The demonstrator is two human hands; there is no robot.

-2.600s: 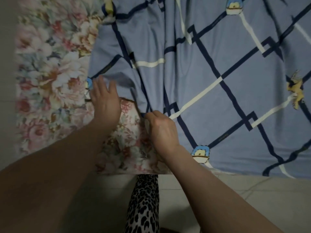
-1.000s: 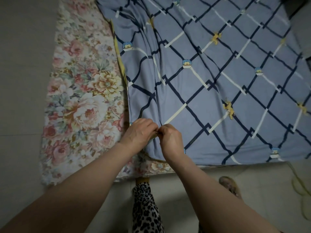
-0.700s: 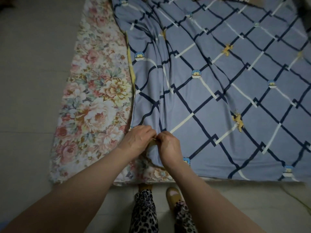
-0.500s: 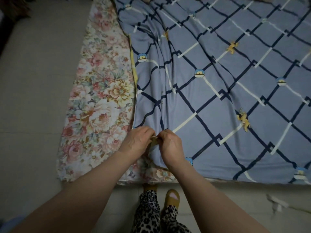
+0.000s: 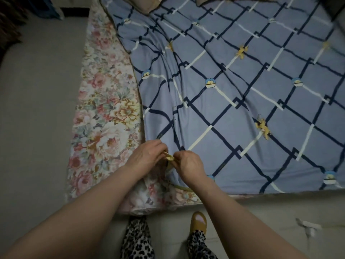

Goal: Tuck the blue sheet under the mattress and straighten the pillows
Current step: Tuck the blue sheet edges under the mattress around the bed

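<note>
The blue sheet [image 5: 233,94], crossed by dark and white diamond lines, covers most of the floral mattress [image 5: 104,116], which stays bare along its left strip and near corner. My left hand [image 5: 147,156] and my right hand [image 5: 188,163] meet at the sheet's near left corner, both pinching its yellow-lined edge between the fingertips. Folds run from that corner toward the far end. A brown pillow [image 5: 147,4] shows partly at the top edge.
Grey floor [image 5: 37,109] lies left of the mattress and in front of it. My legs in leopard-print trousers and a yellow slipper [image 5: 198,222] stand at the near edge. A white scrap [image 5: 308,226] lies on the floor at lower right.
The view has pulled back and up, showing more of the bed. My left hand moved from the floral mattress to join my right at the sheet corner, where both stay pinched.
</note>
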